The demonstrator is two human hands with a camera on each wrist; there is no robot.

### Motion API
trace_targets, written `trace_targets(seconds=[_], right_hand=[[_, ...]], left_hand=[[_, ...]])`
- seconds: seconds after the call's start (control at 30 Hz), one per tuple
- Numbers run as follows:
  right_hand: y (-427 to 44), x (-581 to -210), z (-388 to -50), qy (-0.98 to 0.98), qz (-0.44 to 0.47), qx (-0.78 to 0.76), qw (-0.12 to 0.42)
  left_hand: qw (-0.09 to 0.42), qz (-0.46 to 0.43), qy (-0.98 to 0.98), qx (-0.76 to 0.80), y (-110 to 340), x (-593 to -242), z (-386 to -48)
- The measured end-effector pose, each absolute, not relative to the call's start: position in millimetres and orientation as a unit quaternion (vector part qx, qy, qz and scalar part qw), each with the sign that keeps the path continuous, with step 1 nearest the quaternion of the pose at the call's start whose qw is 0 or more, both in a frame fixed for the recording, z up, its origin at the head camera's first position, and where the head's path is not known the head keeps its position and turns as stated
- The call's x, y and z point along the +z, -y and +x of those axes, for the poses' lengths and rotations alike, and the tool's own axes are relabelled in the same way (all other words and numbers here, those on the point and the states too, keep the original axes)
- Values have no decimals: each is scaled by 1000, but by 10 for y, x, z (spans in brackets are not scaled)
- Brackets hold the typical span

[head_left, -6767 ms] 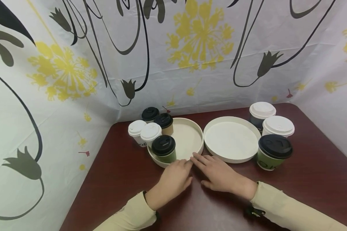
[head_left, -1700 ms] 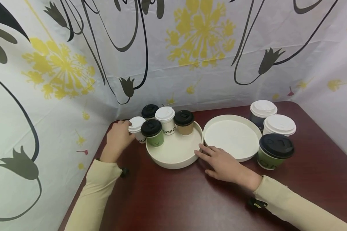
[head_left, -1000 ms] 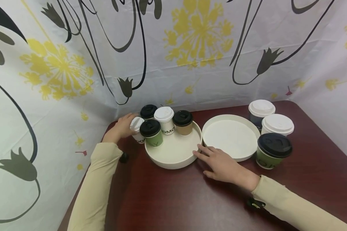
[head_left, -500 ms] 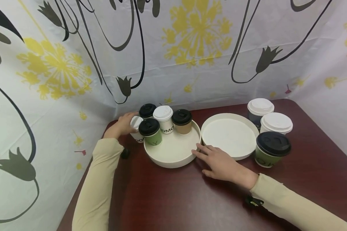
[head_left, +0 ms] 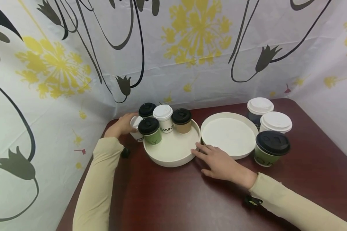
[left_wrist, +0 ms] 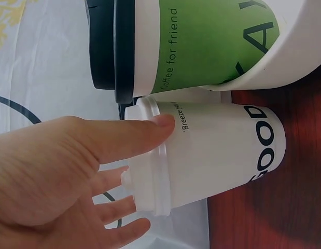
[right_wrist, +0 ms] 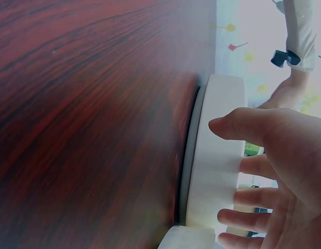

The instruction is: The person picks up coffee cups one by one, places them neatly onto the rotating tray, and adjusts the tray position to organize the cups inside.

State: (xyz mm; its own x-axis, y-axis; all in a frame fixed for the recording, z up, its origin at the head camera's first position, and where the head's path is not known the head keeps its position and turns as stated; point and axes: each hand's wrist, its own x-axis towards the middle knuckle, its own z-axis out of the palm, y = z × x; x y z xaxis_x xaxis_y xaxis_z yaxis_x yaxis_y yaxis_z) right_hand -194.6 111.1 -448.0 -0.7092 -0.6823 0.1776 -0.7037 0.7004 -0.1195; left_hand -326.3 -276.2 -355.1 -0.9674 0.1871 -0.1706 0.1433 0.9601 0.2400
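Note:
My left hand (head_left: 120,126) (left_wrist: 67,166) grips a small white cup (head_left: 137,136) (left_wrist: 207,150) by its lid, thumb on the near side; the cup stands on the table beside the left tray (head_left: 173,161). On that tray are a green black-lidded cup (head_left: 153,137) (left_wrist: 201,46), a white cup (head_left: 165,125) and a brown black-lidded cup (head_left: 183,127). Another black-lidded cup (head_left: 146,109) stands behind them, its base hidden. My right hand (head_left: 221,163) (right_wrist: 290,161) lies with spread fingers against the left tray's right front rim (right_wrist: 217,155).
A second round white tray (head_left: 229,136) sits right beside the first, with nothing on it. To its right stand a dark white-lidded cup (head_left: 259,109), a white cup (head_left: 275,123) and a green black-lidded cup (head_left: 269,154). Patterned cloth (head_left: 173,77) hangs behind the table.
Since the oldest frame, the green, white and brown cups have shifted on the left tray. My left hand went from the tray's front to the outer white cup and took hold; my right hand hardly moved.

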Motion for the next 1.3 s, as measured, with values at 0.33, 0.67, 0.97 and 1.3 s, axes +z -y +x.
trace_targets(seconds=[0.33,0.67,0.97,1.3], right_hand=[[-1101,-4480,-1966,918,380,86,70],[-1100,-4493,-1961,914,389,81,84],[-1097,-4498,-1958,916,385,80,83],[-1107,-4514,-1955,915,384,85,90]], left_hand=[[81,78,-988,103,2769,-3537,-3239],[70,49,-994,73,2749,-3487,-3167],[103,22,-993,51,2721,-3357,-3044],[145,-7,-989,28,2689,-3210,-2915]])
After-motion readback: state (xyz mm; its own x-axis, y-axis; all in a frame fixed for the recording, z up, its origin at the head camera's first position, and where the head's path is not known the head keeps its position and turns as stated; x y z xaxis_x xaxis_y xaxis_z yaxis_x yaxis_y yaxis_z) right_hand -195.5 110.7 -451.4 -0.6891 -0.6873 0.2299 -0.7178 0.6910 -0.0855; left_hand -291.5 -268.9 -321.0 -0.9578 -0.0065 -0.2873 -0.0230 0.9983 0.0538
